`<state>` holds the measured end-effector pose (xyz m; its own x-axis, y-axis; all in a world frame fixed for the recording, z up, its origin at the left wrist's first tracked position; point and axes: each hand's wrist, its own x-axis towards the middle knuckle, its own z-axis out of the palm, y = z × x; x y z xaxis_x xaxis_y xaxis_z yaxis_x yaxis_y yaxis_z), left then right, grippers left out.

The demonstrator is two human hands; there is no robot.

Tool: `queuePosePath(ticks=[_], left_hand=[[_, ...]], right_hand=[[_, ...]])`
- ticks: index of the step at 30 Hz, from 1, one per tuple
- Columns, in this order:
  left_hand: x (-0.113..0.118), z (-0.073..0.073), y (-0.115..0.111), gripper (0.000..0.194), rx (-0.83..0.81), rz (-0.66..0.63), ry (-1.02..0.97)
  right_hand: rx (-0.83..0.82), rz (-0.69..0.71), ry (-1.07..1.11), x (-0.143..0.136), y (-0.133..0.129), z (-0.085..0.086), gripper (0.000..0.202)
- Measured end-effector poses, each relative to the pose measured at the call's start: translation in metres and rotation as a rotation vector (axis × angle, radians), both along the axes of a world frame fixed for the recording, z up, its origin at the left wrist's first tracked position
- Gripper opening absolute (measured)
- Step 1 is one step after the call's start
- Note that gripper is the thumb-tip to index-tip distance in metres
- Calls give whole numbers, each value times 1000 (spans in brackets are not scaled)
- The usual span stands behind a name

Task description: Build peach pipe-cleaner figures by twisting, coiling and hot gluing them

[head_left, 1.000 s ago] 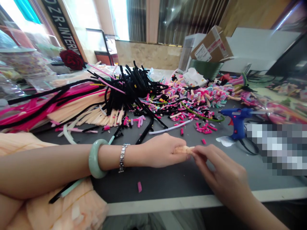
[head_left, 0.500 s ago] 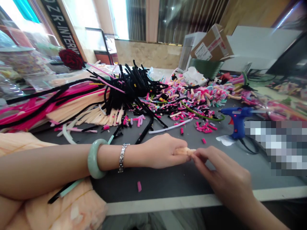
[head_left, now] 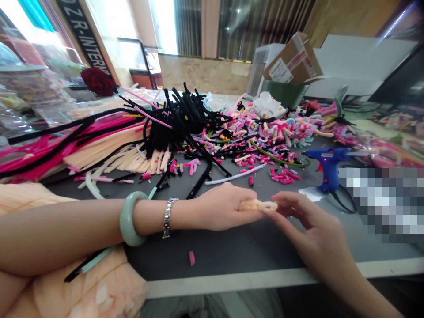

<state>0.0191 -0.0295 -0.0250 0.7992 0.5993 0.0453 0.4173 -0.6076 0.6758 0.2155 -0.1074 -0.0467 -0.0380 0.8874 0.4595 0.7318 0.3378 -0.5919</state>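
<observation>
My left hand (head_left: 228,206), with a green bangle and a silver bracelet on its arm, is closed around a peach pipe cleaner (head_left: 250,205). The pipe cleaner's free end sticks out to the right as a small loop. My right hand (head_left: 308,225) is beside that loop, its thumb and forefinger parted, the thumb tip just under it; whether it touches cannot be made out. Below my left hand a short pink piece (head_left: 192,258) lies on the grey table (head_left: 232,256).
Black pipe cleaners (head_left: 165,128) heap up at the back, beside bundles of peach strips (head_left: 99,152). Small pink cut pieces (head_left: 285,176) are scattered in front. To the right stands a blue glue gun (head_left: 327,165) with its cable. A peach bundle (head_left: 89,287) lies at the near left.
My right thumb and forefinger have come apart from their pinch on the pipe cleaner's end, and a small loop now shows there. My left hand has barely moved.
</observation>
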Motion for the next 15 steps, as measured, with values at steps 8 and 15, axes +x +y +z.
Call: queuePosePath(ticks=[8, 15], left_hand=[[0, 0, 0, 36, 2, -17, 1], [-1, -1, 0, 39, -1, -28, -5]], right_hand=[[-28, 42, 9, 1, -1, 2, 13], [-171, 96, 187, 3, -1, 2, 15]])
